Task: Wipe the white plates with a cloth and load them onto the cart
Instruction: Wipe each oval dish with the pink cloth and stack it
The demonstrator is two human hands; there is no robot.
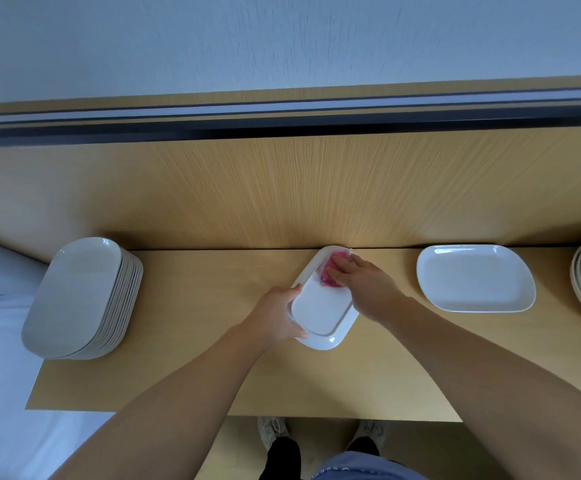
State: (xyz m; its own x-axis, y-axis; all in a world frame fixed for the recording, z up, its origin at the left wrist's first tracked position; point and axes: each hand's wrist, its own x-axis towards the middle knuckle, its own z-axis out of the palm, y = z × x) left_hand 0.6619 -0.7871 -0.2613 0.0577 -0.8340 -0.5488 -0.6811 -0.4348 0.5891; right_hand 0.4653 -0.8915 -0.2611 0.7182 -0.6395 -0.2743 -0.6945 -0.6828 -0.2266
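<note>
Left hand (275,315) grips the upturned white oblong plate (320,311) by its rim on the wooden surface (212,375) — right hand (361,280), fingers flat, presses a pink cloth (328,271) onto it.

A wooden table (212,375) is lit softly and evenly, with no hard shadows. Only a thin dark band is cast along the foot of the wood panel (282,188) behind the stack of plates (81,296). Small white glints are caught on the rims of the middle plate (316,310) and the single plate (476,278) at right. The panel and the wall (282,39) are smeared by radial streaks, while the centre is rendered fairly sharp. Straight lines are bowed by the wide lens towards the edges.
</note>
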